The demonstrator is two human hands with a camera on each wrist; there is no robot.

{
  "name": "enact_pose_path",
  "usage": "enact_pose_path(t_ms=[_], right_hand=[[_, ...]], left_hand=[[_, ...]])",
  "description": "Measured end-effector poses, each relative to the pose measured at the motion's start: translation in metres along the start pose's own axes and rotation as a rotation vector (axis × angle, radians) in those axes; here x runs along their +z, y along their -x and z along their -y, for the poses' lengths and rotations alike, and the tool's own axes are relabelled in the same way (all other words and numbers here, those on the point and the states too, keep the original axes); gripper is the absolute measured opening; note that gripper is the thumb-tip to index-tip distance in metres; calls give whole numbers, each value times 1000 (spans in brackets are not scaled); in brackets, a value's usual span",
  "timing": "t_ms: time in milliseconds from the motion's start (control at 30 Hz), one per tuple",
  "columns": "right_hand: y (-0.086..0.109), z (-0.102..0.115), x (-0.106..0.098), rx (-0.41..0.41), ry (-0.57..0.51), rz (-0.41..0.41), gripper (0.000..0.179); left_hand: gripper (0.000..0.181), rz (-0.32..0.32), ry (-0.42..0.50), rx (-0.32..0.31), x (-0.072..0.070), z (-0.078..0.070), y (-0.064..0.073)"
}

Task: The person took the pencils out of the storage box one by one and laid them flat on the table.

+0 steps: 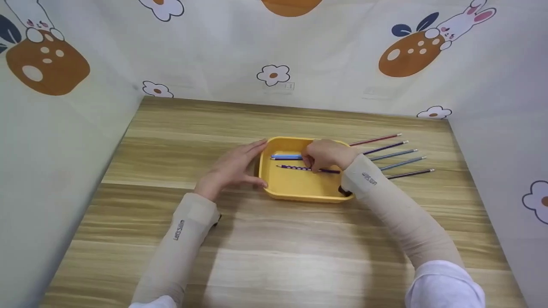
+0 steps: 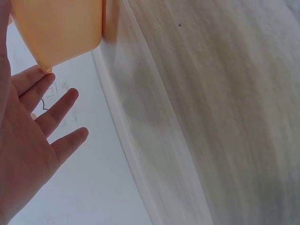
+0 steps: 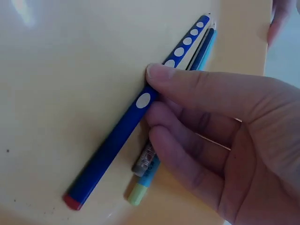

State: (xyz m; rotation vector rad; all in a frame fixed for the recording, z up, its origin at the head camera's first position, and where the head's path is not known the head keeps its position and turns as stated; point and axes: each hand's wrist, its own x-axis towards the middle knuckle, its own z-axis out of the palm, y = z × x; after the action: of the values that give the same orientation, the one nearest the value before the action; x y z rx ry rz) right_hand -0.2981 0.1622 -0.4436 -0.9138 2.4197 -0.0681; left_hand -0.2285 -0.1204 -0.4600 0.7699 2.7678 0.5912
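A yellow tray [image 1: 299, 198] stands on the wooden table. Inside it my right hand [image 1: 327, 153] pinches a dark blue pencil [image 3: 112, 140] with white oval spots, thumb on one side and fingers on the other. Beside that pencil, in the tray, lie a light blue pencil [image 1: 286, 155] and a dark pencil [image 1: 282, 159], partly behind my fingers in the right wrist view. My left hand [image 1: 231, 167] is at the tray's left end, fingers spread and thumb near the front corner; its fingertips touch the rim in the left wrist view.
Right of the tray several pencils lie fanned out, among them a red pencil [image 1: 376, 139] at the back and a black pencil [image 1: 411, 174] at the front. A patterned cloth [image 1: 214, 55] walls the table [image 1: 274, 252] at the back and sides.
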Motion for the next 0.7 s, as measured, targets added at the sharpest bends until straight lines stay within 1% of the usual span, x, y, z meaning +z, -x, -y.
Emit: enact_pose_path(t_ms=[100,233,433,567,700], right_hand=[[0,-1,1,7,-36,7,11],[2,-3,1,-8,-111,22,8],[3,-5,0,-60,-213,21,9],[8,-4,-5,-83,-269,8,11],[15,-2,-12,-135,-324,-18,10]], left_hand=[[117,5,5,-9,0,-2,0],[116,9,15,-23,0,-3,0],[115,5,20,-25,1,-2,0],[116,5,16,-19,1,-2,0],[114,3,25,-17,0,-2,0]])
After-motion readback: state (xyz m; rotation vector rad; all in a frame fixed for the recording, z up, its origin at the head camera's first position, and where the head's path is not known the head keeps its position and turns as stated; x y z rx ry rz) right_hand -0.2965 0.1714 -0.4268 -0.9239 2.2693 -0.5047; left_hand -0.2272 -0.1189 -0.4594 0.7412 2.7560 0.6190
